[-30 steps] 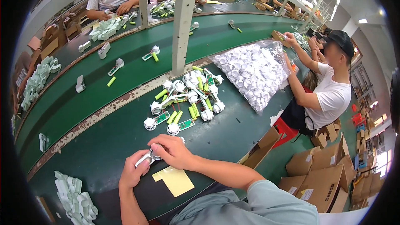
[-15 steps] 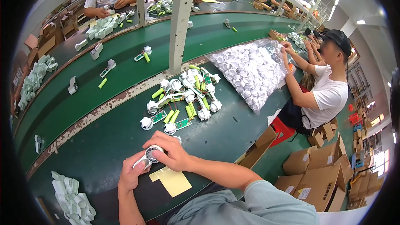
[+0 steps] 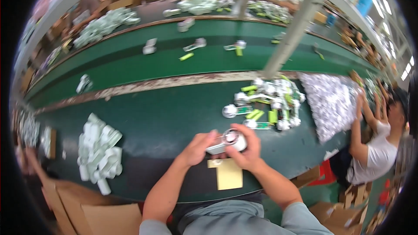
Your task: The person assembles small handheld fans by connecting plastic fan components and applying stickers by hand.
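A white handheld mini fan (image 3: 215,149) is held between both my hands, low over the near side of the table. My left hand (image 3: 194,149) is closed on its handle end. My right hand (image 3: 250,149) wraps the round head, thumb underneath and fingers over the far side. The head's dark ring faces up; motion blur hides finer detail. A yellow paper pad (image 3: 230,177) lies just below the hands. Beyond them sits a heap of fan innards (image 3: 278,104) with white round heads, green circuit boards and yellow-green battery cells.
Pale green-white casing pieces (image 3: 99,150) are piled at the left. A clear bag of small white parts (image 3: 328,106) lies at the right, beside a co-worker in a white shirt (image 3: 376,148). A green conveyor (image 3: 126,67) carries scattered fan parts; a metal post (image 3: 300,24) rises beside it.
My view has swung left, so the table's things appear farther right and the casing pile shows fully. Both hands still hold the fan, its handle now lying more level.
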Tool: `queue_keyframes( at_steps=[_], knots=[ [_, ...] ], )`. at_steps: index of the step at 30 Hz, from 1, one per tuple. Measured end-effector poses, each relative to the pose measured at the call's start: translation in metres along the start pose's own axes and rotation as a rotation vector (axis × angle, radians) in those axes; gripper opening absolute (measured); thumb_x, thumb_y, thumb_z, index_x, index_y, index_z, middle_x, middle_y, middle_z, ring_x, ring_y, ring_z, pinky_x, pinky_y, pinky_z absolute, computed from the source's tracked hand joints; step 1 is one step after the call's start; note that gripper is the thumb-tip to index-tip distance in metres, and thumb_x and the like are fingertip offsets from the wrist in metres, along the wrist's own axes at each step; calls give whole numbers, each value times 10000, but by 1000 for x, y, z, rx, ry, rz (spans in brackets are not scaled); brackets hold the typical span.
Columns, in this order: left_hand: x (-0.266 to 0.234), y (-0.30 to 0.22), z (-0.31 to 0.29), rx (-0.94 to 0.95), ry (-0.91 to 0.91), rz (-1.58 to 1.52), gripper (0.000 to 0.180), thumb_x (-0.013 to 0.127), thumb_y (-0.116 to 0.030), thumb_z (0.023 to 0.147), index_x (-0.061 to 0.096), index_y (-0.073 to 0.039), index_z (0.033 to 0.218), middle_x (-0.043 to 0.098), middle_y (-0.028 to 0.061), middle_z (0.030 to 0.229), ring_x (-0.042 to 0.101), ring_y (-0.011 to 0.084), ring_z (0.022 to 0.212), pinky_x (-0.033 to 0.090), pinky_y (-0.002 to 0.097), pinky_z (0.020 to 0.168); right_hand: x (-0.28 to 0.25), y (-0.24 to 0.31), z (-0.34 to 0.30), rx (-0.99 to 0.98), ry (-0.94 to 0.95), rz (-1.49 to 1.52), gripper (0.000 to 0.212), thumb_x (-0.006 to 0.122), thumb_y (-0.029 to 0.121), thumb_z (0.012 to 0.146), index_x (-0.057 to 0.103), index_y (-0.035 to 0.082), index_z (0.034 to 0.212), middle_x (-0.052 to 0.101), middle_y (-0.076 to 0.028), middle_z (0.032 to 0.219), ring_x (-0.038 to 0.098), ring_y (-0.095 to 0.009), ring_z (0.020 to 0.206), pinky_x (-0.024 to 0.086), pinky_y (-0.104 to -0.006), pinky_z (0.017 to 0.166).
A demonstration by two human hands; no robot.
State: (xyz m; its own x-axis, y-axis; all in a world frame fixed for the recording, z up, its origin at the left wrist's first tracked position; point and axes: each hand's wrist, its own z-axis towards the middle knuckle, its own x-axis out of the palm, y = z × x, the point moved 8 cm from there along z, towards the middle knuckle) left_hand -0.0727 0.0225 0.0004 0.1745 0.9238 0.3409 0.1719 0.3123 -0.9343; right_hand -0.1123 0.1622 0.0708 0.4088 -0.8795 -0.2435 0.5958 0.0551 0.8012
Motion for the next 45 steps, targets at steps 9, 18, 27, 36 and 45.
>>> queue_keyframes(
  at_steps=[9,18,27,36,45],
  knots=[
    [-106,-41,-28,516,-718,-196,519,378,-393,1111,687,22,1078,665,67,922,586,121,827,477,282,721,31,56,24,-434,5,-466,631,842,215,839,575,22,1377,678,-175,1113,691,-321,866,563,-435,713],
    [-95,-44,-25,497,-640,-96,477,409,-391,1106,688,-5,1112,676,61,960,602,119,880,501,283,755,51,66,21,-498,-6,-313,684,898,9,707,626,45,1333,683,-169,981,688,-316,792,574,-376,667],
    [-30,-2,-9,-77,137,-293,644,371,-574,1088,659,2,1069,691,129,923,719,204,790,618,345,704,38,20,30,-56,106,55,636,796,43,873,519,17,1445,678,-110,1105,675,-171,918,547,-310,799],
    [14,-4,-10,10,324,-453,413,512,-407,1079,501,-28,1242,653,108,939,653,173,680,557,307,545,47,-51,11,427,231,758,703,722,314,947,430,53,1530,595,-84,1306,555,-203,1244,416,-381,1087],
    [11,-5,-2,9,99,-176,572,637,-239,1003,360,-72,1475,529,14,1053,482,64,770,397,222,588,36,-44,14,373,202,553,681,542,401,1041,357,7,1564,574,-200,1413,567,-255,1298,428,-399,1099]
  ],
)
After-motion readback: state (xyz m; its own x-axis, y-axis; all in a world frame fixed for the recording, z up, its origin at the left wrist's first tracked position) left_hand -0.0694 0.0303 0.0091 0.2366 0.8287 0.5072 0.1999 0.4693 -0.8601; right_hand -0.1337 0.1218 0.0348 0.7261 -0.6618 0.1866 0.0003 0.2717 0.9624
